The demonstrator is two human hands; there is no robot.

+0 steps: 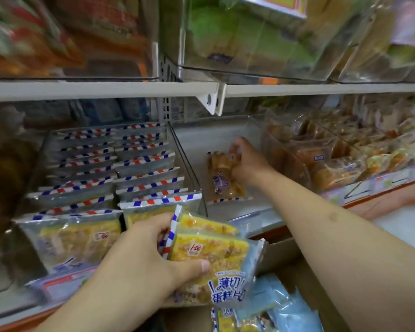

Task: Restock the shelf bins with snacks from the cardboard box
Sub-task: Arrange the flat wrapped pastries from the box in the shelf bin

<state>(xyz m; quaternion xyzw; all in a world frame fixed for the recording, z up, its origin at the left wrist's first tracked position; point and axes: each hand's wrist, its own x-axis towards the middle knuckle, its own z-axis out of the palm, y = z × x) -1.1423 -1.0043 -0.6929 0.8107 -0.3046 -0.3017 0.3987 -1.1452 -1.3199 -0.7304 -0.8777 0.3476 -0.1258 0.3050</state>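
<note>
The middle bin (225, 130) is mostly open floor; the packed cake-slice bin (110, 164) blocks at nine o'clock, the bread bin (321, 159) at three.

Shop aisle, white shelf (101, 91), clear bins (254, 68) of packaged snacks (82, 233)

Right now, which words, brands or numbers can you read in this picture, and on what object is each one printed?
"薄切" over "蛋糕片": big blue print on the front snack packet that the left hand holds.
Small line above it, starting "THIN": the rest is too blurred.
Red logo on the same packet: unreadable.
Purple label on the brown packet in the right hand: blurred.
</note>
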